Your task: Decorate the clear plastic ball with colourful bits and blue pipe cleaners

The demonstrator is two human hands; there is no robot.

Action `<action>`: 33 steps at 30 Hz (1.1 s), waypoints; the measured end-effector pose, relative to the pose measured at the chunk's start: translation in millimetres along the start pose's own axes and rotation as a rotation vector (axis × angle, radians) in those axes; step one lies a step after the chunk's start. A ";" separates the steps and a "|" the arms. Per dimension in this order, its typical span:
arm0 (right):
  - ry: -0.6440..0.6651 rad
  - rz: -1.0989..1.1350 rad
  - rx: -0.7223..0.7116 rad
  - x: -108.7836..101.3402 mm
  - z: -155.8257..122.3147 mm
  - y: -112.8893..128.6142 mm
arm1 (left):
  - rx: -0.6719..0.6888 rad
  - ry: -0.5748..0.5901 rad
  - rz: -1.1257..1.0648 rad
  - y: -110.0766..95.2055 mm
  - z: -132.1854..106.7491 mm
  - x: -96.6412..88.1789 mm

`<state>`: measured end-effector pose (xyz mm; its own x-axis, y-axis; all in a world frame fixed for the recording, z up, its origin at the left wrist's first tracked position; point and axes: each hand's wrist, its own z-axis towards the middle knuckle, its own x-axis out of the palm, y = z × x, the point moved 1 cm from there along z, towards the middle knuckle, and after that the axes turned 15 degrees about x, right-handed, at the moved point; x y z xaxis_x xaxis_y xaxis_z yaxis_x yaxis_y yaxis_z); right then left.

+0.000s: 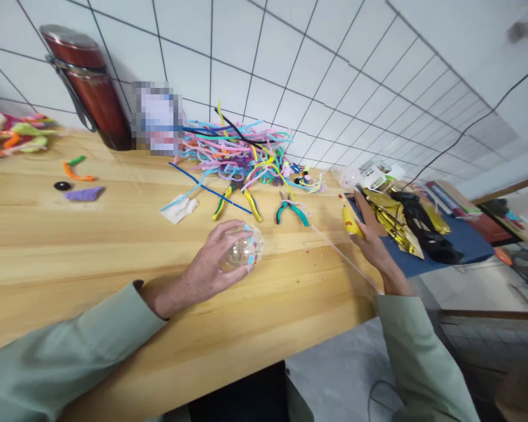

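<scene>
At the frame's centre the left hand [205,269] curls round a clear ball [243,252], low over the tabletop [92,234]. A few blue strips [250,258] sit on the ball and most of it looks bare, so the decorating seems barely begun. At centre right the right hand [376,246] touches a yellow glue gun [349,221]; whether it grips, I cannot tell. Pipe cleaners [237,152] lie heaped above.

Site was a craft workshop. Wooden workbench [92,234] stood against a tiled wall [290,47]; pipe-cleaner heap [237,146] at twelve o'clock, pliers [293,211] beneath it, glue gun [351,221] at two o'clock.
</scene>
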<state>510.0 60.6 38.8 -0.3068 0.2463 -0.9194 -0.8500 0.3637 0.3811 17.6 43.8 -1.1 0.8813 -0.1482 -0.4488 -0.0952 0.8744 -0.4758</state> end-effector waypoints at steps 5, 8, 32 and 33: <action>-0.043 -0.059 0.033 19.7 8.7 3.3 | -0.015 0.001 0.026 2.2 -1.4 2.6; -0.110 -0.046 0.006 16.5 -11.9 20.2 | -0.009 0.005 0.029 3.5 -1.6 2.7; -0.092 0.156 0.000 35.0 -15.4 147.9 | -0.026 0.024 0.043 0.0 -2.5 -2.2; -0.102 0.144 0.002 33.7 -13.2 148.4 | -0.023 0.025 0.039 -0.4 -2.6 -2.6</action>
<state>367.8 111.0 63.2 -0.3805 0.3856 -0.8405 -0.7993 0.3201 0.5087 14.2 42.6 -1.7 0.8648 -0.1257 -0.4861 -0.1405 0.8689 -0.4746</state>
